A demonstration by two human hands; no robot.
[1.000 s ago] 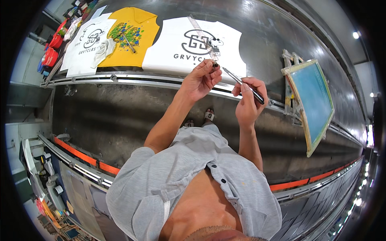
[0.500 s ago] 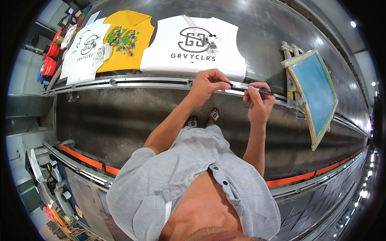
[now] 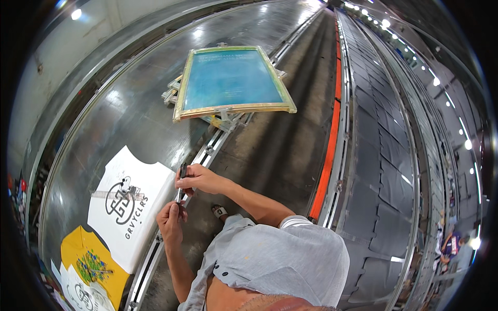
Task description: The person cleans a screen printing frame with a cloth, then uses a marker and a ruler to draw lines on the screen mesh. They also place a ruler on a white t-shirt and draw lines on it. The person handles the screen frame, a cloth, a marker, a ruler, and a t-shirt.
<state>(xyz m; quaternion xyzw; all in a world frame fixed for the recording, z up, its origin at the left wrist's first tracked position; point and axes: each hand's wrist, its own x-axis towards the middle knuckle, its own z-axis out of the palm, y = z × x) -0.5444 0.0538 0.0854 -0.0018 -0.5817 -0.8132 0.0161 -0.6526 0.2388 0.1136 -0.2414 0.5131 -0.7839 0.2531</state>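
Observation:
In both my hands is a slim black and silver pen-like tool (image 3: 179, 195), which spans the gap between them. My left hand (image 3: 170, 220) pinches its lower, silver end. Its dark upper end sticks up past the fingers of my right hand (image 3: 196, 179), which are closed on it. Both hands are over the metal rail at the table's edge, beside a white shirt piece (image 3: 148, 186) with a black printed logo and a small cartoon figure. A clear strip (image 3: 101, 195) lies across that print.
A framed blue printing screen (image 3: 233, 78) rests on a support at the table edge ahead. A yellow shirt piece (image 3: 116, 259) and more white ones (image 3: 67, 280) lie lower left. An orange rail (image 3: 328, 150) and a dark-covered table (image 3: 365, 197) run along the right.
My view has swung to the right, so the screen now stands ahead and the shirts lie lower left. Both hands still grip the tool, now held more upright in the picture.

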